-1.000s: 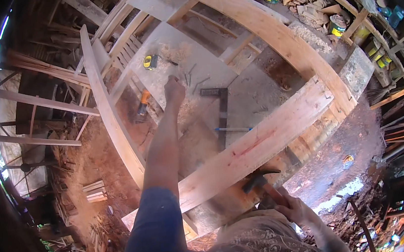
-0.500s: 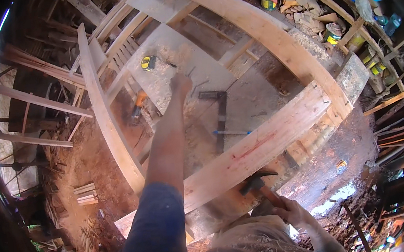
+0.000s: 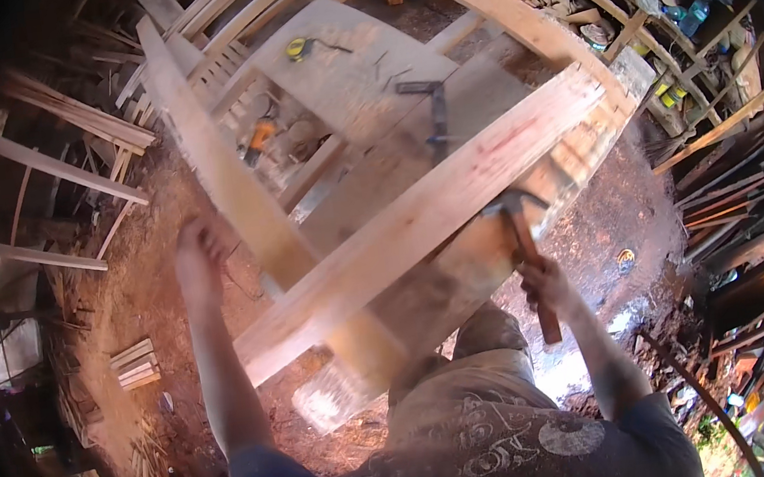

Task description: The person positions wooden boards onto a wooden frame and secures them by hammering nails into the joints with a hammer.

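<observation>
Gripping hammer (image 3: 525, 250) at beam (image 3: 418, 225) edge, R hand (image 3: 548, 286).

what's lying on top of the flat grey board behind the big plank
On the grey board lie a yellow tape measure, a metal square and some loose nails. Its near end is covered by the plank.

Daylight falling bright on pale wooden beam (image 3: 418, 220) and workbench top (image 3: 354, 72), washing both near white. Corners going black in round fisheye vignette; straight timbers bending toward rim. Left hand (image 3: 198, 264) smearing with motion blur, outline soft. Right hand (image 3: 548, 286) and hammer (image 3: 525, 250) showing sharper. Wet ground patch (image 3: 593, 356) glaring. Shelving at right sitting in deep shadow.
</observation>
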Available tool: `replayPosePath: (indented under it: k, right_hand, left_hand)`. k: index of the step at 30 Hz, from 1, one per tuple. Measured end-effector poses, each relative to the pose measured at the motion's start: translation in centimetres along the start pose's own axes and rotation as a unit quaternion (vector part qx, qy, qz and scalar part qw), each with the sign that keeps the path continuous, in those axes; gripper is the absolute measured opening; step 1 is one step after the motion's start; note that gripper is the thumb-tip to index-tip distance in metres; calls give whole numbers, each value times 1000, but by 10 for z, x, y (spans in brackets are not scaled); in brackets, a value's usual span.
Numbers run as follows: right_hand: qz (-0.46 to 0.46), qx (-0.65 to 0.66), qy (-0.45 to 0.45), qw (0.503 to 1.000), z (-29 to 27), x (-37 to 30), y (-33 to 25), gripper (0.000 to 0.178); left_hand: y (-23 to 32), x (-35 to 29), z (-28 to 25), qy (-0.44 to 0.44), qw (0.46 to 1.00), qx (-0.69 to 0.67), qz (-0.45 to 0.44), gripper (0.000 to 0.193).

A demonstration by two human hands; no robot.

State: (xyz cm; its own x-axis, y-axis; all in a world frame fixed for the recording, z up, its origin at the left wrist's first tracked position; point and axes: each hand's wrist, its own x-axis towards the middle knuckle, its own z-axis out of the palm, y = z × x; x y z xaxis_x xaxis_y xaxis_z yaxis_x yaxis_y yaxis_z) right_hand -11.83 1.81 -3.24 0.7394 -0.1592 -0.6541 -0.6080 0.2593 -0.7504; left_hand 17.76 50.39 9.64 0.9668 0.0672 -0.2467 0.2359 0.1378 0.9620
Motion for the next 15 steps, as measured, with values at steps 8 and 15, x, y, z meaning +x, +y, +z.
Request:
replayPosePath:
  k: [8, 15]
  right_hand:
    - [-45, 99, 33, 994, 80, -10, -8, 21]
    - [-132, 143, 37, 980, 78, -10, 14, 15]
  left_hand:
    - [-116, -167, -272, 100, 741, 665, -3, 60]
    - [-110, -208, -199, 91, 902, 410, -103, 71]
